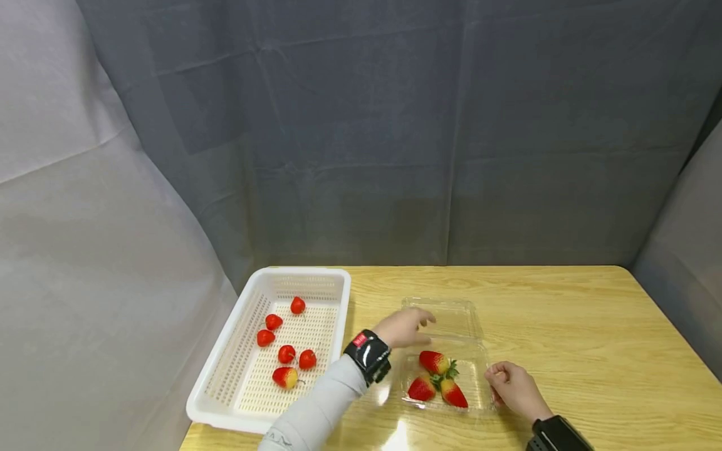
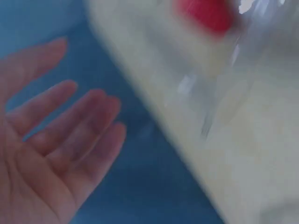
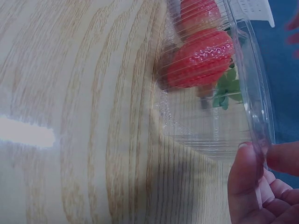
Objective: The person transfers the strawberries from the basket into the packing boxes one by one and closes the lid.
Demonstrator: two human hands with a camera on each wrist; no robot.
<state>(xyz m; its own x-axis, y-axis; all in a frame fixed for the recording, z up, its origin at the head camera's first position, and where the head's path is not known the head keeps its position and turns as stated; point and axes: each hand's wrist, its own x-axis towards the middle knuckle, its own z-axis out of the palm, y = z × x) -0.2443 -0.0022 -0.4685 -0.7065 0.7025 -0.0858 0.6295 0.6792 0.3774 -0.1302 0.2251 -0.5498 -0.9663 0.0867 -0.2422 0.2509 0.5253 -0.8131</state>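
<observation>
On the tabletop (image 1: 592, 344), the right side of a clear plastic container (image 1: 478, 381) is being pinched in the grip of the right hand (image 1: 516, 389). Three glossy, red-and-yellow strawberries (image 1: 433, 362) are being contained inside. Farther off, the left hand (image 1: 405, 328), empty, is being held fingers apart by the left edge of the open lid (image 1: 454, 319), which is extending away lengthwise.

Your head camera looks forward and down over the table (image 1: 570, 326); both wrist cameras sit close; head and right wrist share the box (image 1: 472, 381).
</observation>
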